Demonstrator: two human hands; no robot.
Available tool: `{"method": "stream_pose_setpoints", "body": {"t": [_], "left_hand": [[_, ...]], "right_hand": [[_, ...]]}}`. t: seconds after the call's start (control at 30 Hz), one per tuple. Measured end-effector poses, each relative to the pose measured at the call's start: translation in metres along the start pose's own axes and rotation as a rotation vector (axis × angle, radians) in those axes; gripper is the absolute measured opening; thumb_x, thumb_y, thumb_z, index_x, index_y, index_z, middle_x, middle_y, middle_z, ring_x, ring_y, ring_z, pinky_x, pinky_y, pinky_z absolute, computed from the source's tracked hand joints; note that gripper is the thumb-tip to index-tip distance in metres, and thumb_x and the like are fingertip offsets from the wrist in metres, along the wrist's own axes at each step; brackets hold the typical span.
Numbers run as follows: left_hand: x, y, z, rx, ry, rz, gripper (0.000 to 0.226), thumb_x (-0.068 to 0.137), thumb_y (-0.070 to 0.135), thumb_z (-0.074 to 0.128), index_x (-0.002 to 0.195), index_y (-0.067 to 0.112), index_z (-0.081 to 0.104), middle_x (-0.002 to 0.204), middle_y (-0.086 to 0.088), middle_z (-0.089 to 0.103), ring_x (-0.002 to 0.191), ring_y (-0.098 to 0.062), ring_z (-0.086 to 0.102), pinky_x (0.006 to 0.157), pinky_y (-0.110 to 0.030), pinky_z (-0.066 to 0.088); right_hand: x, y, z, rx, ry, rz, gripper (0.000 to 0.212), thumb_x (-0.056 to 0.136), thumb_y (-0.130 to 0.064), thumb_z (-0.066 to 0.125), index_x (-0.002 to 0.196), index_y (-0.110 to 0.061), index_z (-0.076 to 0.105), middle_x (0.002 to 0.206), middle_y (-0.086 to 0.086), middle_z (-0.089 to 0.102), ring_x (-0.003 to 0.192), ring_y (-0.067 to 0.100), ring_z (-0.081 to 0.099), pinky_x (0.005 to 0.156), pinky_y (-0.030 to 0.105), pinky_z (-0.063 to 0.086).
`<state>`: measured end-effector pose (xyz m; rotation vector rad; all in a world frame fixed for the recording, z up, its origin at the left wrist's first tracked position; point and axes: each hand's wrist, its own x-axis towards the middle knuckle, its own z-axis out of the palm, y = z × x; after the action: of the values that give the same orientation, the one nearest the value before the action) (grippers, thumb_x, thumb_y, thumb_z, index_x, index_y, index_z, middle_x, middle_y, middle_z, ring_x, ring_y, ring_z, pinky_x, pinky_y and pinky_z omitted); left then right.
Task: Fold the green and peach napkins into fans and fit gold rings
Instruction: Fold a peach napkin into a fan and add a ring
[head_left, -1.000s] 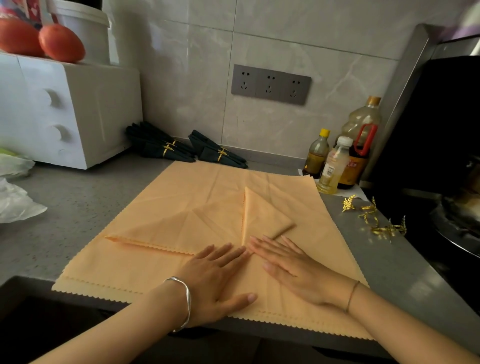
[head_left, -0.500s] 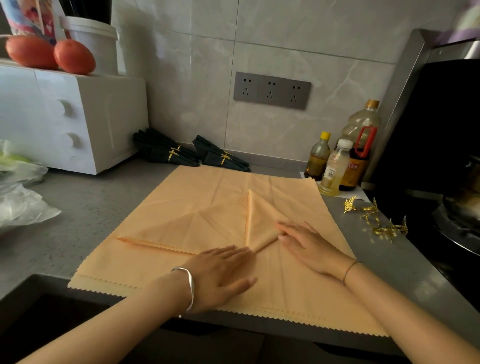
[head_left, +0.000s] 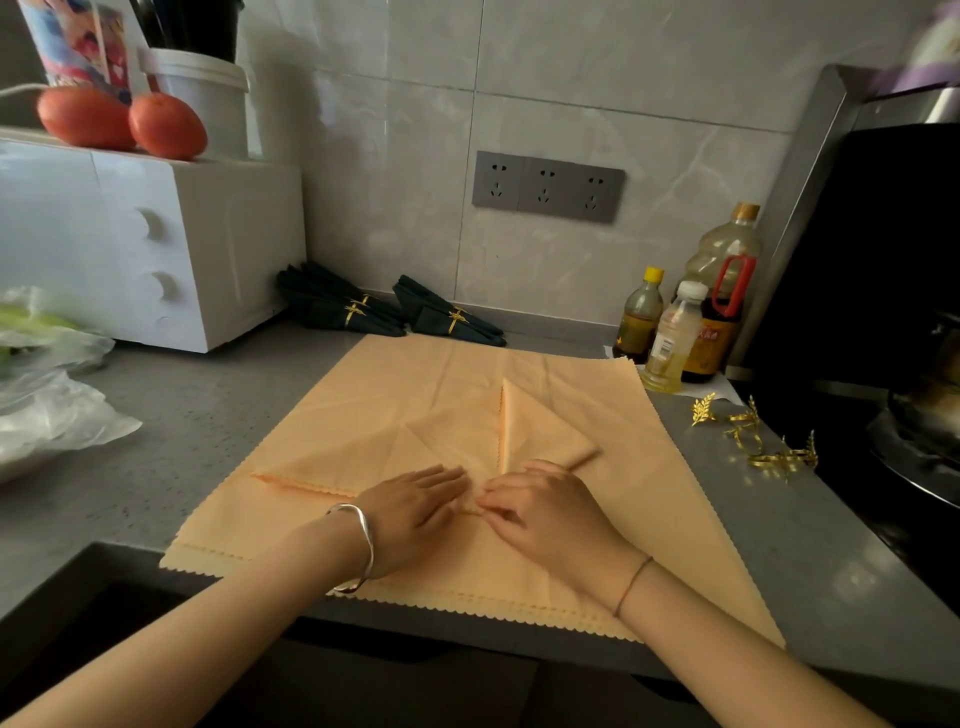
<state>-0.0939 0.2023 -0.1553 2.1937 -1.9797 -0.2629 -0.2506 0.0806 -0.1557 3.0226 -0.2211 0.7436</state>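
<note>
pinching peach napkin (head_left: 395, 410), right hand (head_left: 545, 514); flap (head_left: 540, 436) tip points toward wall (head_left: 597, 67)

I see a stack of square peach cloth napkins (head_left: 395, 405) with zigzag-cut edges, spread flat across the centre of the frame; layered edges show along its near side. The top sheet is creased. One corner is folded over into a pointed flap (head_left: 540, 431) just right of centre, and another folded zigzag edge runs left of centre. In the upper middle, two bundles of dark green folded napkins (head_left: 332, 306) (head_left: 441, 317) lie side by side, each bound by a gold band (head_left: 456, 319). At middle right, loose gold leaf-pattern metal rings (head_left: 753, 436) lie clustered, apart from the peach stack.
</note>
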Motion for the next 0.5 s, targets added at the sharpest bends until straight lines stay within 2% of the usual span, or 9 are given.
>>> {"method": "stream_pose_setpoints", "body": {"t": [0.1,0.17,0.27,0.33,0.43,0.47,0.5], "left_hand": [[0.003,-0.001,-0.006,-0.038,-0.015,0.025,0.047,0.104,0.034,0.022,0.149,0.023,0.024,0.156,0.01,0.02,0.144,-0.005,0.014,0.111,-0.013,0.003],[0.005,-0.006,-0.013,-0.063,-0.008,0.046,0.045,0.103,0.035,0.023,0.146,0.023,0.033,0.152,0.008,0.031,0.141,-0.007,0.023,0.113,-0.017,0.011],[0.004,-0.02,-0.027,-0.016,0.058,0.045,0.04,0.102,0.027,0.031,0.141,0.028,0.042,0.144,0.008,0.044,0.134,-0.011,0.038,0.112,-0.024,0.026],[0.003,-0.027,-0.035,0.11,0.106,0.075,0.044,0.1,0.019,0.036,0.142,0.033,0.039,0.145,0.012,0.042,0.133,-0.01,0.039,0.111,-0.024,0.028],[0.009,-0.031,-0.037,0.383,0.092,0.176,0.051,0.1,0.017,0.039,0.146,0.038,0.028,0.152,0.016,0.028,0.139,-0.008,0.028,0.115,-0.025,0.016],[0.01,-0.029,-0.035,0.444,0.07,0.224,0.052,0.099,0.018,0.044,0.145,0.038,0.03,0.152,0.015,0.029,0.139,-0.01,0.03,0.116,-0.027,0.016],[0.011,-0.028,-0.034,0.489,0.1,0.313,0.053,0.094,0.019,0.054,0.142,0.037,0.038,0.148,0.012,0.038,0.134,-0.012,0.04,0.114,-0.03,0.024]], "right_hand": [[0.002,0.002,0.003,-0.069,-0.035,-0.04,0.026,0.08,-0.027,0.05,0.076,-0.027,0.075,0.079,-0.012,0.072,0.067,0.004,0.064,0.081,0.028,0.054],[-0.001,0.007,-0.004,-0.096,-0.067,-0.074,0.032,0.082,-0.027,0.044,0.074,-0.024,0.075,0.076,-0.011,0.071,0.064,0.006,0.063,0.079,0.03,0.056],[-0.018,0.026,-0.026,-0.07,-0.073,-0.072,0.033,0.085,-0.033,0.044,0.086,-0.023,0.076,0.088,-0.011,0.073,0.075,0.003,0.066,0.092,0.022,0.047],[-0.036,0.042,-0.041,-0.11,-0.046,-0.049,0.033,0.084,-0.035,0.045,0.092,-0.025,0.076,0.095,-0.012,0.073,0.082,0.0,0.066,0.093,0.018,0.041],[-0.059,0.061,-0.053,-0.168,-0.024,-0.038,0.031,0.082,-0.031,0.048,0.09,-0.024,0.076,0.095,-0.011,0.073,0.082,0.0,0.067,0.093,0.019,0.041],[-0.063,0.064,-0.054,-0.18,-0.017,-0.055,0.029,0.082,-0.029,0.049,0.091,-0.023,0.076,0.095,-0.011,0.073,0.082,0.0,0.067,0.093,0.02,0.043],[-0.066,0.066,-0.054,-0.196,-0.022,-0.078,0.025,0.082,-0.028,0.055,0.092,-0.022,0.076,0.095,-0.01,0.073,0.082,0.001,0.068,0.092,0.021,0.045]]}}
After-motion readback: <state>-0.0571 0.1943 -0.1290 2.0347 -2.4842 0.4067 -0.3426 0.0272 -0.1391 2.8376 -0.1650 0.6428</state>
